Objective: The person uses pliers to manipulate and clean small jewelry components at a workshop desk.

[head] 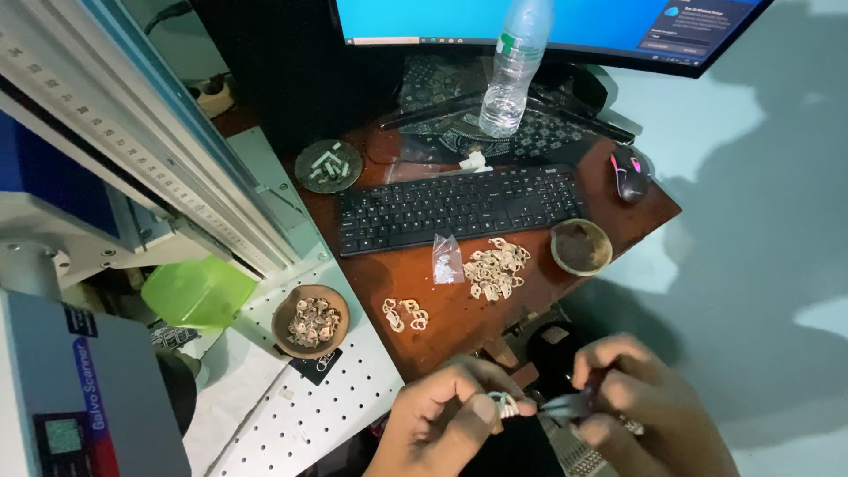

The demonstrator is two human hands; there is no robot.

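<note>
At the bottom of the view my left hand (446,420) pinches a small pale ring-shaped piece (505,405) between thumb and fingers. Right beside it my right hand (649,411) grips a small metal tool (565,406), whose tip touches the piece. Both hands hover below the front edge of the brown wooden desk (459,309). On the desk above them lie a pile of similar pale pieces (495,268), a few more (405,314) and a small clear plastic bag (447,260).
A brown bowl of pieces (311,320) sits on a white perforated plate (327,397). A black keyboard (459,208), mouse (629,172), water bottle (514,66), monitor (548,26), empty brown bowl (581,246) and ashtray (329,165) occupy the desk. A laser machine column (132,150) stands left.
</note>
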